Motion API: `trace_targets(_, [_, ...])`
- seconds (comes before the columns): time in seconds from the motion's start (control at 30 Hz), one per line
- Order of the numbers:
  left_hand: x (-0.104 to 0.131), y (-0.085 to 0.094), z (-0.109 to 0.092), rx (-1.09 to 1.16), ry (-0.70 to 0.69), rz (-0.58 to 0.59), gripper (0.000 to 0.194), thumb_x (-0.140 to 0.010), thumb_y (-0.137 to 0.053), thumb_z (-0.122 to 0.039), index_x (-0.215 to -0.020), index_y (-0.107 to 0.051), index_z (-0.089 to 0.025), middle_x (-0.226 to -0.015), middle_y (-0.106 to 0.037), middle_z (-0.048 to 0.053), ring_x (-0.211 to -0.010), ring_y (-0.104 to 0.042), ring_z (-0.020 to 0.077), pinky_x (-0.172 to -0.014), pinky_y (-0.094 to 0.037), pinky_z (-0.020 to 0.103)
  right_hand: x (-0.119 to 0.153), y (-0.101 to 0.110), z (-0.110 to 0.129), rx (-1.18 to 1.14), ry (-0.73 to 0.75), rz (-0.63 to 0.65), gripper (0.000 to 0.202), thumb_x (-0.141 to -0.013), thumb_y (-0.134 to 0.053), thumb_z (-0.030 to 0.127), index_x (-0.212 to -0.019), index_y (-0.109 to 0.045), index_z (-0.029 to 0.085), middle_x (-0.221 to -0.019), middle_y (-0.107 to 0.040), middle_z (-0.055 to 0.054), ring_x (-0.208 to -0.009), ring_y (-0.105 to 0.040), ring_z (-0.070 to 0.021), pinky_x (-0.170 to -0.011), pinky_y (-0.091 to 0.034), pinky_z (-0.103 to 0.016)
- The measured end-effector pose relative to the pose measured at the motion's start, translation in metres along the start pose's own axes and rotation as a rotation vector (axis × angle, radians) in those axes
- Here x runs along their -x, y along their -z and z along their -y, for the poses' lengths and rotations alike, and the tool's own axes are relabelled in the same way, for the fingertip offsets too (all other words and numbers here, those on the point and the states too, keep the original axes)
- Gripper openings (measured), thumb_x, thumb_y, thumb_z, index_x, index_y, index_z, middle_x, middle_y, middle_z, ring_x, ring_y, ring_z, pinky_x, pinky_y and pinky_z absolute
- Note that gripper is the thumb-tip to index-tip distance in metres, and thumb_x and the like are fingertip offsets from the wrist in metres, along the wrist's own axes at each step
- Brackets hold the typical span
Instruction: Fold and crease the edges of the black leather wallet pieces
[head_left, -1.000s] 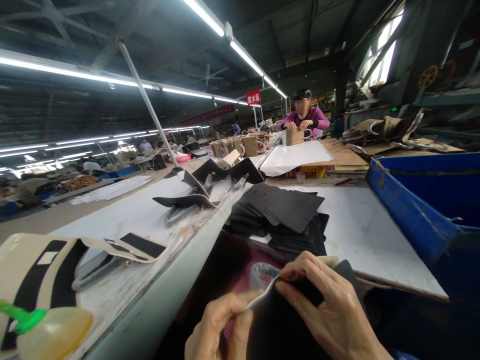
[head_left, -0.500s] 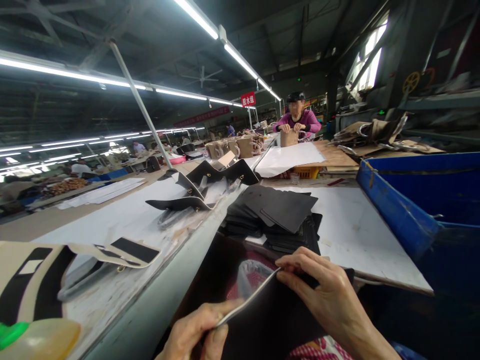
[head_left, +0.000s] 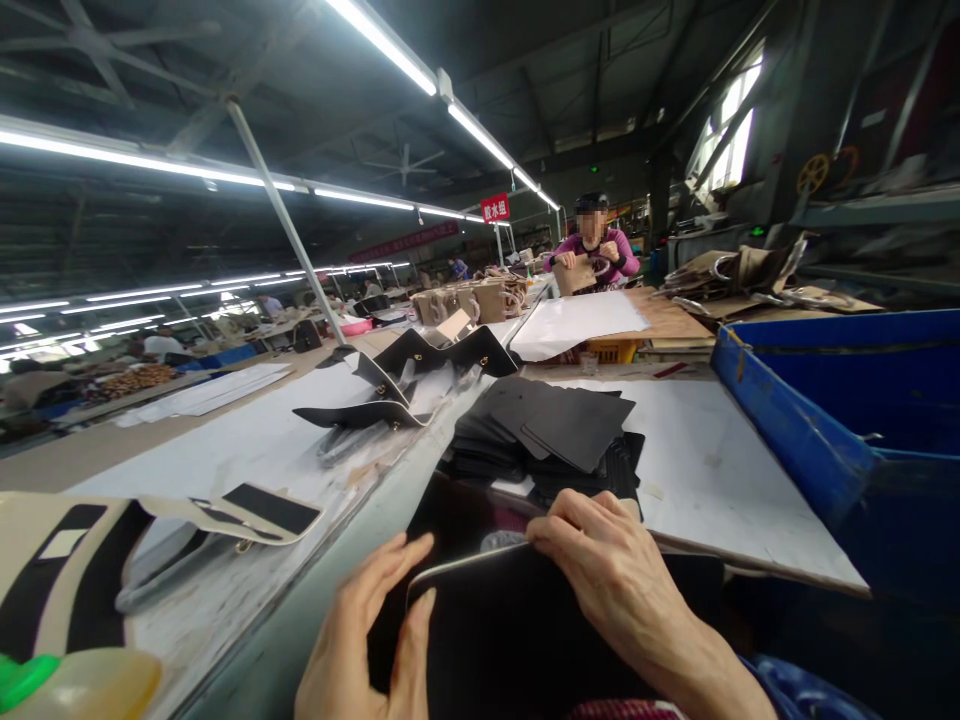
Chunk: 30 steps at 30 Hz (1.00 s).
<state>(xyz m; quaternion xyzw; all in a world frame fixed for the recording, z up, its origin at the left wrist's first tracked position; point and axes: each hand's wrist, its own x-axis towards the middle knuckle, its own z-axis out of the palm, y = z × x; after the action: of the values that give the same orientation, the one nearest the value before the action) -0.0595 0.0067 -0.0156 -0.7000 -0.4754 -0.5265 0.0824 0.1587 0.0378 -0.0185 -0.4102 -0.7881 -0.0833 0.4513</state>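
Note:
A black bag [head_left: 495, 630] with a pale top edge is held low in front of me, above my lap. My right hand [head_left: 600, 560] is closed over that edge on its right side, fingertips pressed together. At the left corner, my left hand [head_left: 375, 630] has its thumb and fingers apart, with the thumb against the near face and a gap to the fingers. Some clear plastic wrap [head_left: 502, 540] shows just behind the edge. Much of the bag is lost in shadow. Just beyond my hands lies a stack of black flat panels [head_left: 555, 420].
Black bag pieces with gold clasps [head_left: 420, 375] and a beige-and-black bag [head_left: 60, 560] lie on the left table. A green-capped bottle [head_left: 90, 685] stands at its near corner. A blue bin [head_left: 795, 420] is at right. Across the tables, a person [head_left: 592, 245] handles a brown bag.
My left hand has loosened its pinch and spread its fingers at the corner. The bag's edge has turned more level, and my right hand has shifted slightly left, its fingers folded over the edge.

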Motion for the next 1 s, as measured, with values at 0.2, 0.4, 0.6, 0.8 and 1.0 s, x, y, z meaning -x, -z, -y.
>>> trace_targets(0.2, [-0.003,-0.037,-0.011,-0.373,-0.305,0.198,0.041,-0.095,-0.045,-0.015,-0.136,-0.045,-0.012,-0.110,-0.073,0.009,-0.097,-0.072,0.0215,-0.079,-0.058,0.033,-0.007,-0.011,0.015,0.016,0.092,0.006,0.055,-0.107,-0.015,0.034,-0.080,-0.060,0.017,-0.074,-0.057,-0.002,-0.066,-0.049,-0.0149,-0.072,-0.029,-0.032])
trace_targets(0.4, [-0.009,-0.055,-0.031,-0.320,-0.096,0.235,0.046,-0.087,-0.050,0.001,-0.130,-0.046,-0.016,-0.077,-0.072,-0.002,-0.070,-0.068,0.0190,-0.071,-0.049,0.034,-0.003,0.004,0.011,0.065,0.136,-0.046,0.035,-0.108,-0.032,0.028,-0.094,-0.062,0.017,-0.075,-0.061,-0.001,-0.066,-0.051,-0.0146,-0.071,-0.029,-0.032])
trace_targets(0.6, [-0.016,-0.031,-0.013,-0.149,-0.234,0.181,0.036,-0.088,-0.059,-0.009,-0.122,-0.054,-0.020,-0.080,-0.071,-0.005,-0.068,-0.066,0.0134,-0.069,-0.048,0.029,0.010,0.024,-0.002,0.081,0.051,-0.130,0.009,-0.099,-0.056,0.016,-0.094,-0.063,0.018,-0.082,-0.067,0.001,-0.070,-0.055,-0.0128,-0.074,-0.033,-0.030])
trace_targets(0.8, [-0.015,-0.025,-0.017,-0.033,-0.272,0.229,0.024,-0.090,-0.058,-0.007,-0.108,-0.063,-0.021,-0.079,-0.069,-0.003,-0.068,-0.063,0.0134,-0.066,-0.046,0.030,0.007,0.023,0.000,0.087,0.023,-0.184,0.009,-0.097,-0.059,0.013,-0.091,-0.064,0.017,-0.081,-0.064,0.000,-0.072,-0.056,-0.0119,-0.075,-0.035,-0.029])
trace_targets(1.0, [-0.012,-0.025,-0.018,0.014,-0.286,0.252,0.023,-0.090,-0.056,-0.006,-0.107,-0.063,-0.021,-0.077,-0.067,-0.003,-0.068,-0.061,0.0141,-0.066,-0.043,0.031,0.007,0.023,0.000,0.162,0.043,-0.179,0.011,-0.098,-0.058,0.013,-0.104,-0.066,0.015,-0.080,-0.061,-0.002,-0.072,-0.053,-0.0139,-0.073,-0.034,-0.030])
